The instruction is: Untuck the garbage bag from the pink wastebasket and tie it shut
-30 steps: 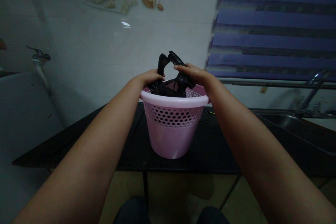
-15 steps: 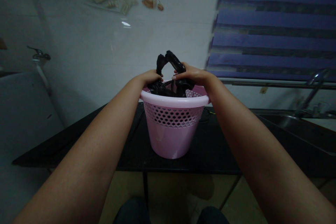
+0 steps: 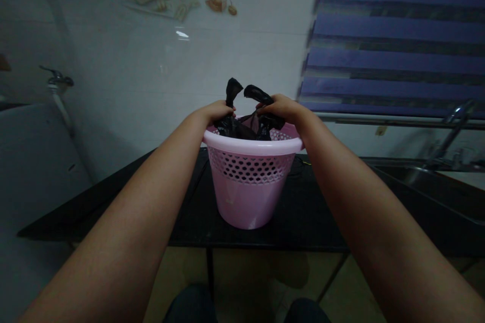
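A pink plastic basket with a band of holes under its rim stands upright on the black counter. Bunched in its mouth is a black plastic bag, with two loose ends sticking up above the rim. My left hand is closed on the bag's left side, over the basket's left rim. On the right, my right hand pinches the other side of the bag, its wrist above the right rim. The bag's lower part is hidden inside the basket.
A metal sink with a faucet lies to the right. On the left are a wall tap and a pale rounded appliance. A blue striped blind covers the window. A thin cable lies behind the basket.
My right hand has moved slightly right and drawn its side of the bag away. The two upright black ends, touching before, are now apart. My left hand and the basket have stayed put.
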Demonstrator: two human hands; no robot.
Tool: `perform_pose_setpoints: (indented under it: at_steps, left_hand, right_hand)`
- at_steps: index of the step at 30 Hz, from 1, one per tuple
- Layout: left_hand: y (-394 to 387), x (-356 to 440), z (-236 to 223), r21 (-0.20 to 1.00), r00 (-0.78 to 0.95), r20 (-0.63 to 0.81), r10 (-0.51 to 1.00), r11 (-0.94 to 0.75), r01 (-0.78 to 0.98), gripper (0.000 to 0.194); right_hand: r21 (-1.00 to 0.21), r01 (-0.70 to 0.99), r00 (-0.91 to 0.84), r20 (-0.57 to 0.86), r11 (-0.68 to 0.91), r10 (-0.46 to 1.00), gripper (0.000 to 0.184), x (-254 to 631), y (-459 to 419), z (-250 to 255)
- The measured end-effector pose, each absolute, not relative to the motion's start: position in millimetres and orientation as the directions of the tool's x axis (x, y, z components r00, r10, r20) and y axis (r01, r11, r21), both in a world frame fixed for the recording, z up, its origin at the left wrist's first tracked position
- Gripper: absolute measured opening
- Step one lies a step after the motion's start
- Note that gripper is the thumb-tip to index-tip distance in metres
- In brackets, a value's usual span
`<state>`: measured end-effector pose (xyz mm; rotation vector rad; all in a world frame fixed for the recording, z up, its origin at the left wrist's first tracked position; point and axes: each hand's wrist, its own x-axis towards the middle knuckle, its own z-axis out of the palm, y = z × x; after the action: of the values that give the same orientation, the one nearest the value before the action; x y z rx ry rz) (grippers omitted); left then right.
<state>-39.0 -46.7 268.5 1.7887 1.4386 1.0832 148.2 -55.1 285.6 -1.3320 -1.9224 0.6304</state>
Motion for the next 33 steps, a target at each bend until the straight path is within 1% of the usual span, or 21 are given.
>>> perform_pose_setpoints:
  at_steps: [4, 8, 9, 14, 17, 20, 22, 24, 28, 33]
  left_hand:
    - [-39.3, -40.7, 265.7, 0.861, 0.067, 0.242, 0.968, -0.246, 0.444, 0.018]
    - [-33.8, -41.6, 264.5, 0.872, 0.050, 0.284, 0.957, -0.280, 0.403, 0.009]
    - [-34.1, -41.3, 264.8, 0.877, 0.048, 0.295, 0.954, -0.290, 0.382, 0.010]
    - [-40.8, -38.9, 267.3, 0.890, 0.065, 0.371, 0.926, -0.375, 0.260, 0.027]
    - [-42.5, -39.0, 267.6, 0.898, 0.076, 0.391, 0.917, -0.399, 0.188, 0.024]
    - [-41.2, -40.4, 267.3, 0.887, 0.050, 0.409, 0.911, -0.410, 0.211, 0.021]
    - [-39.7, -41.2, 267.2, 0.874, 0.051, 0.432, 0.900, -0.432, 0.224, 0.022]
    - [-38.2, -41.8, 267.3, 0.863, 0.064, 0.460, 0.886, -0.463, 0.202, 0.024]
    - [-34.9, -42.0, 268.7, 0.825, 0.064, 0.527, 0.847, -0.529, 0.201, 0.032]
    - [-30.0, -40.9, 274.0, 0.765, 0.023, 0.618, 0.786, -0.608, 0.213, 0.043]
  right_hand:
    - [-0.703, 0.627, -0.141, 0.320, 0.334, 0.937, 0.030, 148.7, -53.7, 285.1]
    - [-0.724, 0.577, -0.123, 0.381, 0.378, 0.916, 0.030, 149.1, -48.1, 283.8]
    - [-0.731, 0.562, -0.119, 0.392, 0.388, 0.912, 0.030, 149.2, -46.5, 283.8]
    - [-0.752, 0.507, -0.080, 0.447, 0.422, 0.891, 0.033, 149.5, -41.2, 285.5]
    - [-0.770, 0.455, -0.077, 0.468, 0.448, 0.881, 0.032, 149.7, -40.8, 286.5]
    - [-0.773, 0.410, -0.067, 0.504, 0.484, 0.861, 0.031, 149.7, -40.8, 286.7]
    - [-0.757, 0.395, -0.071, 0.540, 0.520, 0.839, 0.031, 149.3, -40.2, 286.6]
    - [-0.733, 0.384, -0.080, 0.579, 0.561, 0.811, 0.033, 148.7, -39.0, 286.7]
    - [-0.669, 0.368, -0.089, 0.665, 0.645, 0.741, 0.041, 147.6, -35.7, 287.8]
    - [-0.609, 0.422, -0.078, 0.714, 0.672, 0.696, 0.049, 147.6, -34.1, 290.1]
